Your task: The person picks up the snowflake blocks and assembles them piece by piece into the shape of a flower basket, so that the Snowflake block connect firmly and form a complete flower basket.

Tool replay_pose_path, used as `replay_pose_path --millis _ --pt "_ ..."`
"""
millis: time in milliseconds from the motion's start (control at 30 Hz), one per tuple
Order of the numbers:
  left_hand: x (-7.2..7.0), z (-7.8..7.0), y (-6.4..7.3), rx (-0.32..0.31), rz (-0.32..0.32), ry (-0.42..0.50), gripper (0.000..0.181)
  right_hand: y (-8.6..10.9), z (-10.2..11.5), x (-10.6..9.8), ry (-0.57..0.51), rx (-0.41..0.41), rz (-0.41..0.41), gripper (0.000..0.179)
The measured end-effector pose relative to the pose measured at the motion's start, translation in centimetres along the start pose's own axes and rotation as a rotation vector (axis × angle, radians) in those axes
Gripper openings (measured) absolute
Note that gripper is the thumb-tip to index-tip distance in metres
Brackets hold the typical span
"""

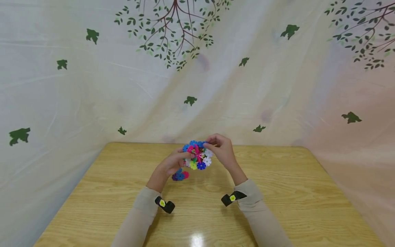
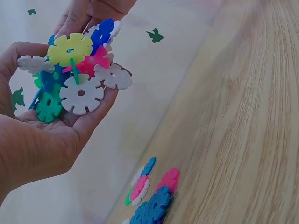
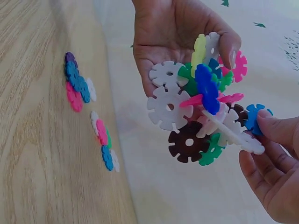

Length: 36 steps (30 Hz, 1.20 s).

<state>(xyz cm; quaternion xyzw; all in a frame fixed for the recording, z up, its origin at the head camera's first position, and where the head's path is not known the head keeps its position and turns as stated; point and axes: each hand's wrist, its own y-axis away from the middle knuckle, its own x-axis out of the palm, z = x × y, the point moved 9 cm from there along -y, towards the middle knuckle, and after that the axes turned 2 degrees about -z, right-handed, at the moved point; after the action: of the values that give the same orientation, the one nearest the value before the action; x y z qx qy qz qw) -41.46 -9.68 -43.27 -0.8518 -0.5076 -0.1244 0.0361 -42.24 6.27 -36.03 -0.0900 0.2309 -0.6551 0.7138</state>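
Above the table, my left hand (image 1: 172, 162) holds a cluster of interlocking flower-shaped plastic discs (image 1: 201, 165), its thumb over the near side and the cluster resting against palm and fingers. White, yellow, green, pink, blue and brown discs slot together at many angles, as a white disc (image 2: 81, 95) and a brown disc (image 3: 188, 142) show in the wrist views. On the cluster's right side, my right hand (image 1: 223, 151) pinches a light blue disc (image 3: 252, 122) between thumb and fingers, right at the cluster's edge. The hand partly covers that disc.
Loose discs (image 1: 179, 176) lie on the wooden table (image 1: 277, 195) below my left hand. The right wrist view shows them in two groups, including a pink disc (image 3: 74, 98). A pale cloth (image 1: 139, 92) with leaf and bird prints hangs behind the table's far edge.
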Motion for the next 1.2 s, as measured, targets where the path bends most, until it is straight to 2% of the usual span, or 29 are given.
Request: replay_pose_path --millis 133,333,600,833,1200 --pt "0.1 0.0 -0.1 -0.005 -0.016 0.015 0.035 0.0 -0.2 -0.2 -0.014 0.007 -0.040 0.015" --pt "0.3 0.0 -0.1 -0.008 -0.025 0.033 0.019 0.0 -0.1 -0.3 -0.005 -0.006 -0.060 0.016" --pt "0.5 -0.2 0.0 0.018 -0.026 -0.014 0.018 0.1 0.3 -0.3 -0.002 -0.038 -0.082 0.011" --pt "0.4 -0.2 0.1 0.019 -0.048 -0.044 0.015 1.1 4.1 -0.4 0.003 -0.031 -0.107 0.012" --pt "0.9 -0.3 0.0 0.018 -0.057 -0.019 0.016 1.4 4.1 -0.7 0.004 -0.059 -0.129 0.013"
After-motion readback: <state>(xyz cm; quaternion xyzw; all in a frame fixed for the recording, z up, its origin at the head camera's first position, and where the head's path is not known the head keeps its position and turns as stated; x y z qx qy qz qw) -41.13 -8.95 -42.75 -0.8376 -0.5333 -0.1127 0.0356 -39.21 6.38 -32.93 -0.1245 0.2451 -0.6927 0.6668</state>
